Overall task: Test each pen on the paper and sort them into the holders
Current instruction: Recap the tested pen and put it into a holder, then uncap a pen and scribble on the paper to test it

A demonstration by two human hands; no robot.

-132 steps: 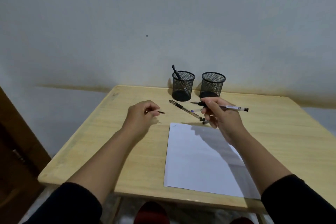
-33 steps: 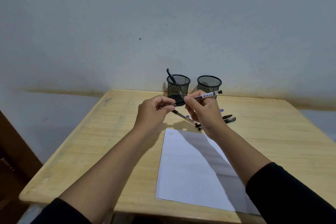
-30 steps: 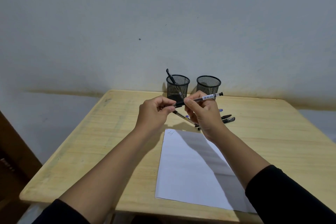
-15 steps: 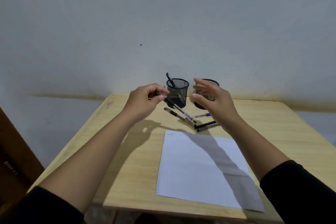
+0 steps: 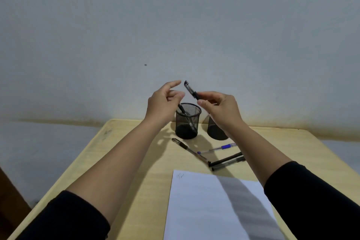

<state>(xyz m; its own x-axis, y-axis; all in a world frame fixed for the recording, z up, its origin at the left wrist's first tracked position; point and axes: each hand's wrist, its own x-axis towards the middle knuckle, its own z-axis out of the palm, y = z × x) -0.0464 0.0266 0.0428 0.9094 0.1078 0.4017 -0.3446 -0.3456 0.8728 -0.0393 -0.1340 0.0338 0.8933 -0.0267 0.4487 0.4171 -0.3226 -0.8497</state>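
Note:
My right hand [image 5: 220, 111] pinches the lower end of a black pen [image 5: 190, 89] that points up and to the left, above the left mesh holder [image 5: 187, 122]. Just left of that pen is my left hand [image 5: 163, 103], fingers apart and holding nothing. A second black pen [image 5: 184, 114] leans inside the left holder. My right hand partly hides the right mesh holder [image 5: 216, 132]. On the table lie a black pen [image 5: 190, 150], a blue-capped pen [image 5: 220, 147] and two dark pens [image 5: 227, 160]. The white paper [image 5: 204, 204] bears a small scribble at its top left corner.
The light wooden table [image 5: 126, 161] stands against a plain grey wall. Both holders stand near its far edge. A dark wooden object shows at the lower left edge of the view.
Both hands have risen above the holders. The pen was in my left hand and my right hand was open; now my right fingers hold it and my left hand is open.

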